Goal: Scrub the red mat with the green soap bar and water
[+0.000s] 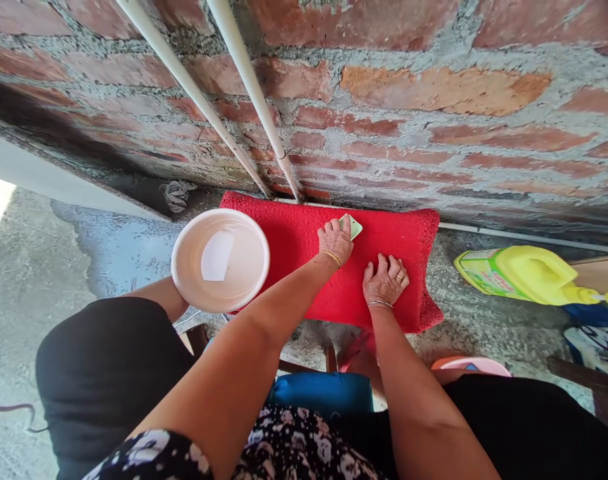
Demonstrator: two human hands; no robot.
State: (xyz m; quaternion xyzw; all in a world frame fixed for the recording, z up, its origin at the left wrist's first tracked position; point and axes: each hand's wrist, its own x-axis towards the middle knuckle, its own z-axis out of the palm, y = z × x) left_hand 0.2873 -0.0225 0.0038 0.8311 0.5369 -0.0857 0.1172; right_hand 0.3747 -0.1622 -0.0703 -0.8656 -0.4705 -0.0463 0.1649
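A thick red mat [297, 250] with a fuzzy, looped edge lies spread out in front of me, its far side against the brick wall. My left hand [337, 241] is closed over a pale green bar [355, 228] that looks like soap and presses it on the mat's surface. The fingers hide part of the bar. To the right, my right hand [385, 280] rests flat on the mat with its fingers apart, holding nothing. A round pale pink basin [179, 263] with clear water in it stands at the mat's left end, overlapping its corner.
Two white pipes [244, 73] run down the brick wall [404, 127] behind the mat. On the right a yellow detergent jug [527, 270] lies on the concrete floor. A grey-white rag [177, 195] sits beyond the basin, near a leaning white panel [59, 163].
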